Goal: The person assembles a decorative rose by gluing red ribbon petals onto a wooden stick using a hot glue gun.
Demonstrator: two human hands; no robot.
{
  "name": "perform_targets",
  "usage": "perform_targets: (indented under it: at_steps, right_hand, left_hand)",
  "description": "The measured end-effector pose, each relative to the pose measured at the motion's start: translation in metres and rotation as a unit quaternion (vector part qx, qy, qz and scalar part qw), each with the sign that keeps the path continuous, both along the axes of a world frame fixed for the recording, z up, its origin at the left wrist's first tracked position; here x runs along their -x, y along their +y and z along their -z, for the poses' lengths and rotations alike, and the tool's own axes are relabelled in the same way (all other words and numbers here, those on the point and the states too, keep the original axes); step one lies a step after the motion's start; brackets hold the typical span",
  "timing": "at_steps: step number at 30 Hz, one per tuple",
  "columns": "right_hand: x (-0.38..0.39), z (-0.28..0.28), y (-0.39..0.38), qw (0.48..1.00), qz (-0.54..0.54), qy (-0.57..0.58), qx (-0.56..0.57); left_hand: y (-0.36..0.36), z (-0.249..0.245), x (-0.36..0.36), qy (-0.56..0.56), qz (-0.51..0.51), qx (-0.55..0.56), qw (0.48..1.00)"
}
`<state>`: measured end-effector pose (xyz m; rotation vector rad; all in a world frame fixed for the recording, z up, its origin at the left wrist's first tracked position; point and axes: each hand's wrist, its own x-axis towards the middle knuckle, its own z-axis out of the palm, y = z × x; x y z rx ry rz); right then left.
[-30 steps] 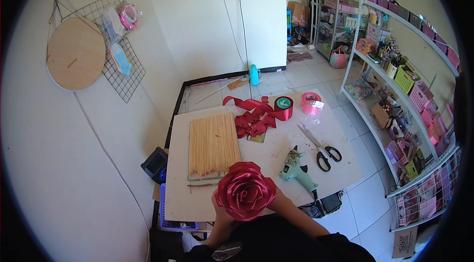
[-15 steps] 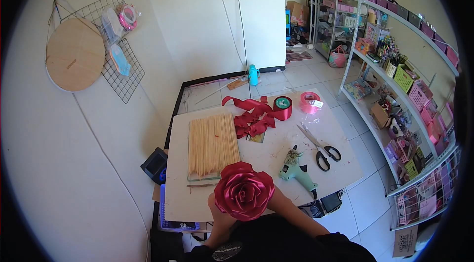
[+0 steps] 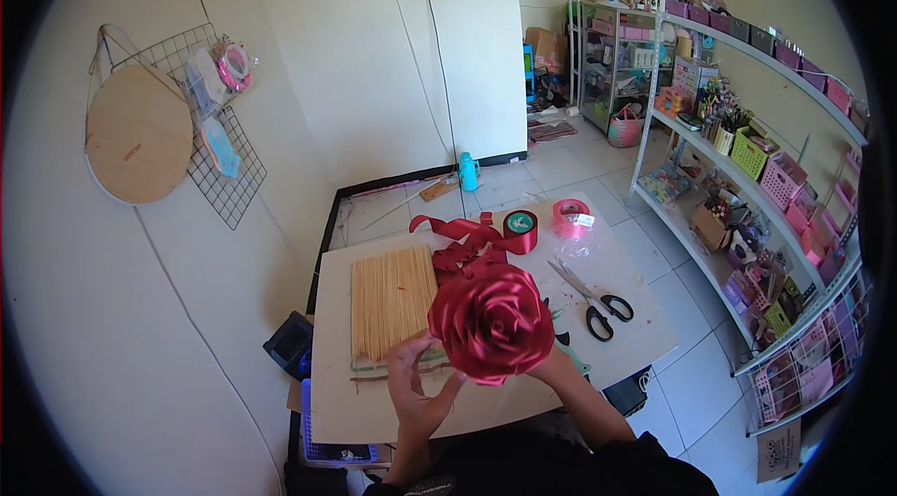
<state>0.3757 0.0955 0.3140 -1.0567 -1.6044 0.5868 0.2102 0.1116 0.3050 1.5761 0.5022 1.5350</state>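
A large red satin ribbon rose [image 3: 492, 323] is held up over the front of the table, its bloom facing me. My right hand [image 3: 549, 367] is behind and under the bloom, holding it from below; its fingers and any stem are hidden by the petals. My left hand [image 3: 422, 395] is at the rose's left side with thumb and fingers apart, fingertips right at the outer petals. Just beyond it lies a flat row of thin bamboo sticks [image 3: 392, 300]. The mint glue gun [image 3: 576, 358] is mostly covered by the rose.
On the white table [image 3: 346, 417] lie loose red ribbon [image 3: 458, 258], a ribbon roll [image 3: 520, 233], pink tape [image 3: 572, 219] and black-handled scissors [image 3: 598, 309]. Stocked shelves [image 3: 710, 136] stand at the right. A blue bottle [image 3: 468, 173] is on the floor by the wall.
The rose has moved up and to the right and now covers most of the glue gun. My left hand has come out from under it to its left side. The view has shifted slightly.
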Motion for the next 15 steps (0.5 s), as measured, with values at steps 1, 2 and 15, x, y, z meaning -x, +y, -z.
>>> perform_targets:
  at_steps: [1, 2, 15]
  right_hand:
    - [-0.003, 0.000, 0.001, 1.000, -0.015, 0.005, -0.007]
    - [-0.006, 0.000, 0.003, 0.995, 0.030, -0.077, -0.058]
    - [-0.027, -0.029, 0.002, 0.965, 0.026, -0.247, -0.085]
  left_hand:
    - [0.002, -0.001, 0.000, 0.034, 0.003, -0.027, 0.999]
    - [0.005, -0.005, 0.000, 0.067, 0.005, -0.054, 0.996]
    - [0.017, 0.008, -0.025, -0.060, 0.150, 0.043, 0.986]
